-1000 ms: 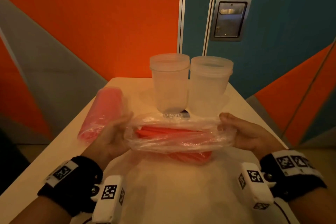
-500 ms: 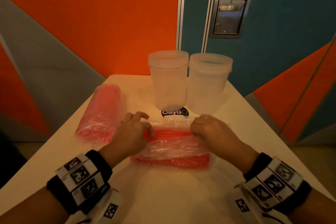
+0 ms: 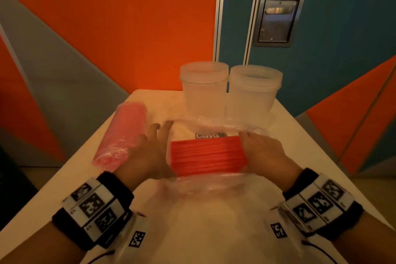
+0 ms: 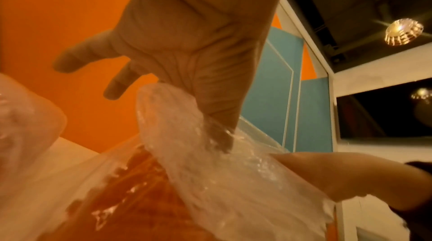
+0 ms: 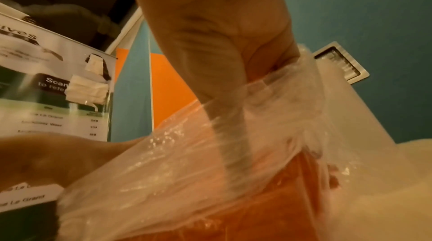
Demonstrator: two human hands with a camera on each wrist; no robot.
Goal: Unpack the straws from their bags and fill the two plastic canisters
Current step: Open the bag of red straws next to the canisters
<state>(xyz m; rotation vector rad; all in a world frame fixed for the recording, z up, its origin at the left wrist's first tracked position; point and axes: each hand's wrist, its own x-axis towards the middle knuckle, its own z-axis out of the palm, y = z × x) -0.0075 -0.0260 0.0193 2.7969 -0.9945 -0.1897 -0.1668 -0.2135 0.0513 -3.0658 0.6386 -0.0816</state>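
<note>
A bundle of red straws (image 3: 206, 155) lies crosswise on the white table (image 3: 214, 231), bared inside its torn clear bag (image 3: 225, 125), whose film is spread in front of and behind it. My left hand (image 3: 147, 152) rests against the bundle's left end with straight fingers (image 4: 77, 60), its thumb under the film. My right hand (image 3: 261, 152) curls round the right end, and its thumb (image 5: 224, 115) shows through the plastic. Two lidded clear canisters (image 3: 204, 90) (image 3: 254, 92) stand side by side just behind. A sealed bag of pink straws (image 3: 124, 135) lies to the left.
The table is narrow, with its left edge (image 3: 64, 169) near the pink bag and its right edge (image 3: 334, 156) past my right hand. An orange, grey and blue wall with a metal plate (image 3: 277, 20) stands close behind the canisters.
Both hands pinched the bag's top at its middle. The film has since come apart, the straws lie bare, and the hands have moved out to the bundle's two ends.
</note>
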